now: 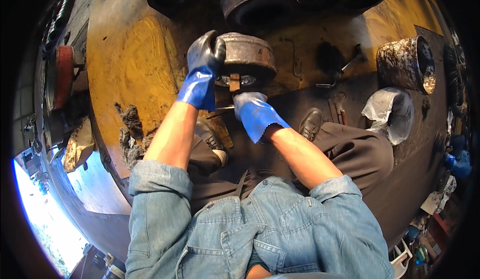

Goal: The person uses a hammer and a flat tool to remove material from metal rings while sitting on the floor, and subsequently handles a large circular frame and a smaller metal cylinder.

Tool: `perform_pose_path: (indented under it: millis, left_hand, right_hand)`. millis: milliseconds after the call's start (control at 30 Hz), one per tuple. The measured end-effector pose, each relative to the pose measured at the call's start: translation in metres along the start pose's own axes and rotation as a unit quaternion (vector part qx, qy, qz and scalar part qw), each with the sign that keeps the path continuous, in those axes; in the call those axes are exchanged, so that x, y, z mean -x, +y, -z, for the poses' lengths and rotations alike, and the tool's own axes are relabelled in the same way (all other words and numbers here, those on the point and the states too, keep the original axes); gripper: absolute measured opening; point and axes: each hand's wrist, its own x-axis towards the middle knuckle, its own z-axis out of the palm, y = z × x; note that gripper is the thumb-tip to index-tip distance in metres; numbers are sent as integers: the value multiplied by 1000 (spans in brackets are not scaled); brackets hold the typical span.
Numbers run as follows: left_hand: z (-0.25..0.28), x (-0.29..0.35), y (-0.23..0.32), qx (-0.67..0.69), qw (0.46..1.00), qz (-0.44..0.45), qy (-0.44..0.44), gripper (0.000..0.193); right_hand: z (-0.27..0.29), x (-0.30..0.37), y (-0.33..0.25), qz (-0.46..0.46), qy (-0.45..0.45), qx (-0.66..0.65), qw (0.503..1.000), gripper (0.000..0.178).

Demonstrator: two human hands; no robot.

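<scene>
A squat, rusty metal drum point(248, 50) lies on its side in front of me, its near opening facing my body. My left hand point(204, 56), in a blue-cuffed glove with dark, soiled fingers, is closed around the drum's left side. Below the opening, my right hand point(253, 110), gloved alike, is closed. A flat rusty bar point(234, 82) runs from the opening down to this fist, and a thin metal rod point(224, 109) sticks out to its left. The fingers hide how the bar and rod join. Something shiny shows inside the drum.
Several dark cylinders point(260, 1) stand along the far side. A wire hook point(296, 59), a hammer-like tool point(353, 58) and a rusty cylinder point(400, 64) lie to the right, with a plastic-wrapped ring point(392, 113) nearer. Dirty rags point(131, 134) lie left. My boots flank the work.
</scene>
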Motion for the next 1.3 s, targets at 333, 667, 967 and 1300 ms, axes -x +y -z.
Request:
perform_pose_path:
  millis: [333, 667, 967, 1300]
  left_hand:
    - [8, 59, 2, -53, 996, -10, 78, 46]
    - [47, 7, -42, 99, 977, 84, -169, 52]
    - [29, -44, -45, 162, 897, 121, -392, 48]
    - [-4, -69, -82, 184, 855, 134, -467, 74]
  right_hand:
    - [-77, -41, -23, 17, 135, 19, 991, 17]
    - [-58, 52, -15, 88, 194, 58, 975, 33]
    - [-72, -33, -8, -50, 212, -135, 967, 11]
    - [-68, -31, -2, 21, 102, -115, 988, 11]
